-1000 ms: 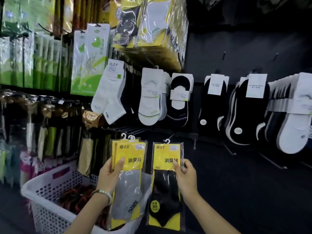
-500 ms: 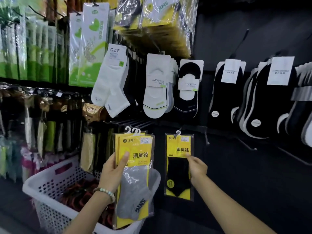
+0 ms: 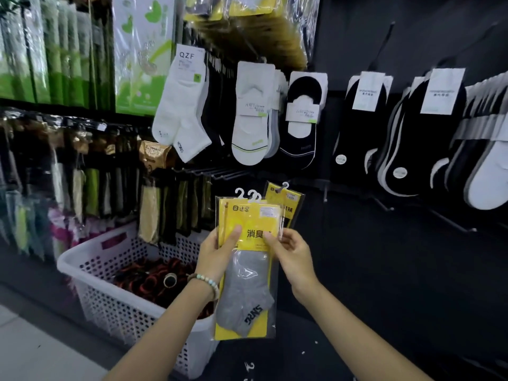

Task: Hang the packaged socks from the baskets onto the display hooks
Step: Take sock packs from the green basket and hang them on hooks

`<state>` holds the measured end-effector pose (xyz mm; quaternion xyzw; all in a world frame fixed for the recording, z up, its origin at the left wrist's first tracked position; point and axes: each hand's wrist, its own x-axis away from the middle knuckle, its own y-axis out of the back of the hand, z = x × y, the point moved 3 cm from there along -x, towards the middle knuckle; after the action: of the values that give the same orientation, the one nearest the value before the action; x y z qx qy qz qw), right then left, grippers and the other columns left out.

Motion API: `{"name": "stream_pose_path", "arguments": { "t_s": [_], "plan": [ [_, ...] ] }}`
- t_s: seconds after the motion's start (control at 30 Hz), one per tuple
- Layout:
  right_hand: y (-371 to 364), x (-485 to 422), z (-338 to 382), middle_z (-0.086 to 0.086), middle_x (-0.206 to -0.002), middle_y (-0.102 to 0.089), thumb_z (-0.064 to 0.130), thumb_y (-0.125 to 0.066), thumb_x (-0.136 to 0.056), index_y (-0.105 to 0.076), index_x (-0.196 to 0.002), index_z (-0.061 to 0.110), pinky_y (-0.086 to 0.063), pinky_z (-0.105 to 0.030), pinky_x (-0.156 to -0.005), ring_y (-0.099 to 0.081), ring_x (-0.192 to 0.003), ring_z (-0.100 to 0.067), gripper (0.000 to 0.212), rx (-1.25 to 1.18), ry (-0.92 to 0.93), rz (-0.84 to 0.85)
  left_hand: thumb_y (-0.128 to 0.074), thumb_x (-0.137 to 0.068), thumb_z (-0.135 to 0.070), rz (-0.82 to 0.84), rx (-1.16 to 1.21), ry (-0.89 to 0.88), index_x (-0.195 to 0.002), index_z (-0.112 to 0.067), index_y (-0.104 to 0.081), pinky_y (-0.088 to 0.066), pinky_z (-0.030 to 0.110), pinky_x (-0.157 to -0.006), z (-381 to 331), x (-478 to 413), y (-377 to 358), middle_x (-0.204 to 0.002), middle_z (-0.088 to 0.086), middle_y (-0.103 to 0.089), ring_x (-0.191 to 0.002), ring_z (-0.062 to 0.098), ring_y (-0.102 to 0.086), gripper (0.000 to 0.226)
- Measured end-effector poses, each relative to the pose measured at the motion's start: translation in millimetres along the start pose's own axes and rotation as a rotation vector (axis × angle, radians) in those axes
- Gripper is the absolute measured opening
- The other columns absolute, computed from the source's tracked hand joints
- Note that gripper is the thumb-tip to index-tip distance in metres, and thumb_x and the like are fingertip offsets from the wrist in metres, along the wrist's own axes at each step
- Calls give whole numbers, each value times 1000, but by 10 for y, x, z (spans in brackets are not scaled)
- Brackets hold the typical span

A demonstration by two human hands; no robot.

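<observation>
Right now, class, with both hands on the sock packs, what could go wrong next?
1. The left hand holds several packs stacked together; as the right hand pulls one free, the others may slip.
2. Their white hangers sit bunched together and could snag each other.
3. The hung pack is right behind; a bump might knock it off its hook.
</observation>
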<state>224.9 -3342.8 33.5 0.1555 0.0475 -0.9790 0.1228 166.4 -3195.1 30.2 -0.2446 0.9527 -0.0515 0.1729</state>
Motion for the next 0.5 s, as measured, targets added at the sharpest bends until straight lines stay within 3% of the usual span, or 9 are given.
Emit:
{"name": "stream_pose_path", "arguments": {
  "t_s": [0.1, 0.2, 0.27, 0.4, 0.5],
  "plan": [
    [72, 71, 45, 6, -78, -65, 22, -76, -78, -62, -88, 11, -50, -14, -63, -62, -69, 1, 21, -31, 12, -29, -70, -65, -50, -18, -10, 29, -94, -24, -67, -55, 23, -68, -1, 77, -55, -88, -6, -74, -83, 10, -70, 39],
    [135, 123, 29, -2, -82, -68, 21, -74, -80, -64, -90, 5, -56, -24, -71, -65, -75, -7, 21, -62, -26, -13, -70, -58, -54, -22, -53, 14, -92, -28, -66, -47, 8, -53, -29, 120, -57, -81, -16, -72, -74, -2, -67, 43],
    [184, 147, 20, -6, -90, -74, 20, -71, -84, -67, -94, 6, -58, -30, -76, -70, -82, -15, 18, -76, -43, 7, -66, -67, -53, -22, -65, 24, -91, -29, -66, -47, 8, -52, -32, 124, -28, -79, -18, -72, -71, -6, -66, 34],
    [256, 184, -20, -8, -93, -75, 15, -65, -88, -68, -98, 8, -58, -24, -71, -71, -85, -17, 13, -109, -41, 0, -50, -87, -47, -7, -114, 34, -95, -26, -66, -47, 17, -75, 6, 105, 63, -94, -12, -70, -87, 0, -63, 28],
    [248, 187, -68, -10, -94, -75, 14, -64, -89, -67, -102, 5, -58, -26, -76, -71, -88, -20, 16, -137, -61, -3, -51, -84, -50, 30, -92, 53, -102, -23, -66, -46, 24, -85, 31, 92, 103, -99, -8, -71, -94, 5, -64, 36]
  ]
}}
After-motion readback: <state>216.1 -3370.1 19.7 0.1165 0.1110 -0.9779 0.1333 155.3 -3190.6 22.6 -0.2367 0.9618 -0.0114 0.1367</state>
